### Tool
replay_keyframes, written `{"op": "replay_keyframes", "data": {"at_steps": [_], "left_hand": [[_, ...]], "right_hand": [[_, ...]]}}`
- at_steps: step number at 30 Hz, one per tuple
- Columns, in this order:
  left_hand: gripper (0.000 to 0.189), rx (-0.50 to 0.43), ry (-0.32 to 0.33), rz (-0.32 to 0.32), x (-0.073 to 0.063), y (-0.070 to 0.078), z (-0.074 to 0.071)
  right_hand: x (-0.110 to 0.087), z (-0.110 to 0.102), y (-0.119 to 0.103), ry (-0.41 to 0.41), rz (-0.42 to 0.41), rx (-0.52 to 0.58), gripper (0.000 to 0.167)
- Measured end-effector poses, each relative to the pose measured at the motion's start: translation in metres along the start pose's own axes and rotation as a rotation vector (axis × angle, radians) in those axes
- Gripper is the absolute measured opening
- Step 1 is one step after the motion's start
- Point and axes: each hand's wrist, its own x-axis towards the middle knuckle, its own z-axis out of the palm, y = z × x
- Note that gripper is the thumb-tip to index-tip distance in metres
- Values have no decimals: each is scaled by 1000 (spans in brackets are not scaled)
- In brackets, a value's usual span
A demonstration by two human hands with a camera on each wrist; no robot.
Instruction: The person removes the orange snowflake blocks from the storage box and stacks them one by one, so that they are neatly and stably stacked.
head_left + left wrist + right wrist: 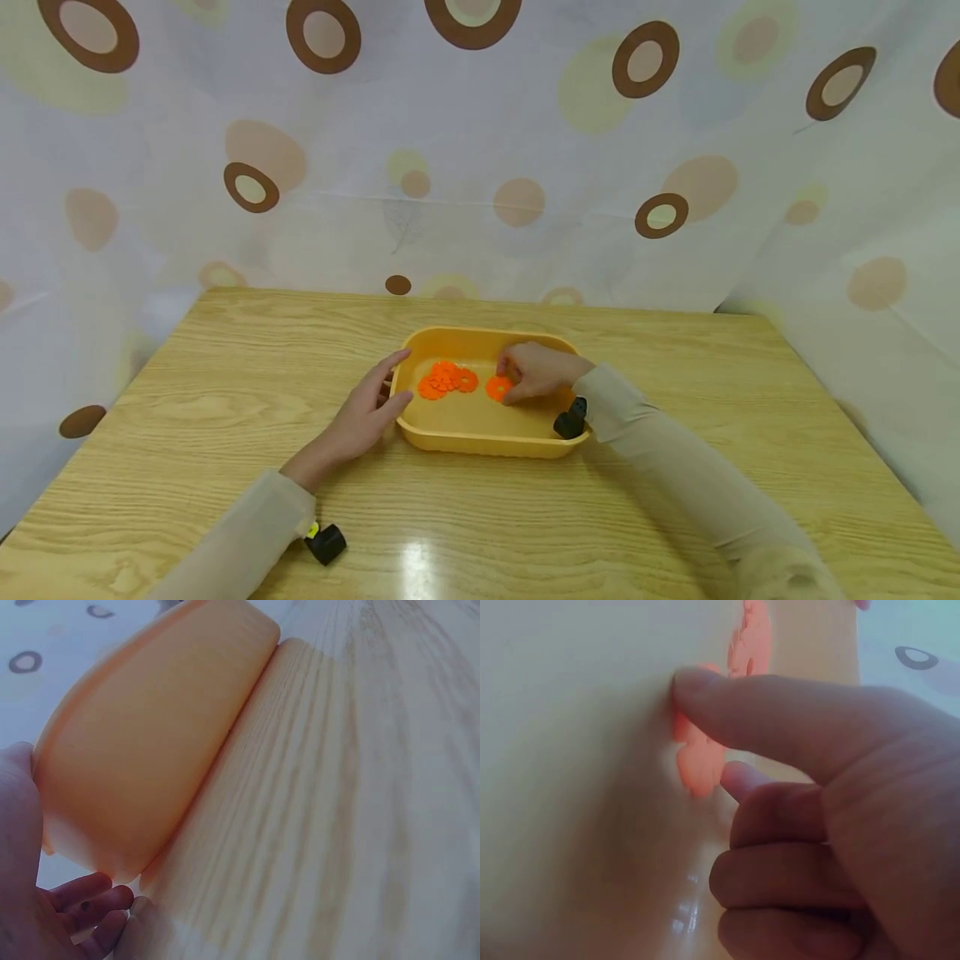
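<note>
A yellow plastic tray point(480, 446) with raised walls stands on the wooden table. My left hand point(367, 408) holds its left end, thumb and index finger over the rim, the other fingers outside against the wall. Inside the tray, my right hand point(542, 369) pinches an orange notched disc point(498, 388) with a centre hole between thumb and index finger. In the right wrist view that disc point(701, 766) is partly hidden behind the thumb, and the other fingers are curled in. Several similar orange discs point(444, 379) lie overlapping in the tray's left half.
The wooden table point(480, 525) spreads around the tray on all sides. Behind it hangs a pale cloth point(465, 242) printed with brown rings and ovals. A black wrist device point(572, 419) at the right wrist overlaps the tray's right front corner.
</note>
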Motion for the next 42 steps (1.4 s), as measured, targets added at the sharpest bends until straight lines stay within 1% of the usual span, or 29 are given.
{"op": "replay_keyframes", "data": {"at_steps": [4, 10, 14, 21, 25, 28, 30, 35, 38, 39, 42], "left_hand": [[56, -4, -2, -2, 0, 0, 0], [56, -8, -1, 16, 0, -2, 0], [55, -9, -1, 18, 0, -3, 1], [56, -11, 0, 13, 0, 0, 0], [56, -13, -4, 17, 0, 0, 0], [56, -12, -1, 18, 0, -1, -1], [56, -9, 1, 19, 0, -1, -2], [56, -23, -17, 24, 3, 0, -1], [56, -32, -18, 18, 3, 1, -1], [56, -29, -14, 17, 3, 1, -1], [55, -25, -2, 8, 1, 1, -2]], "right_hand": [[0, 0, -1, -6, 25, 16, 35], [1, 1, 0, -14, 50, 67, 34], [1, 1, 2, -8, 38, 113, 28], [0, 0, 5, 1, 4, 156, 19], [-1, 0, 7, -7, -18, 200, 17], [-1, -1, 7, -13, -35, 237, 19], [-1, -1, 7, -25, -42, 251, 24], [-5, -2, 7, -82, -45, 279, 39], [-6, -2, 7, -101, -49, 292, 41], [-6, -1, 6, -104, -38, 297, 40], [-5, 0, 5, -101, -17, 295, 36]]}}
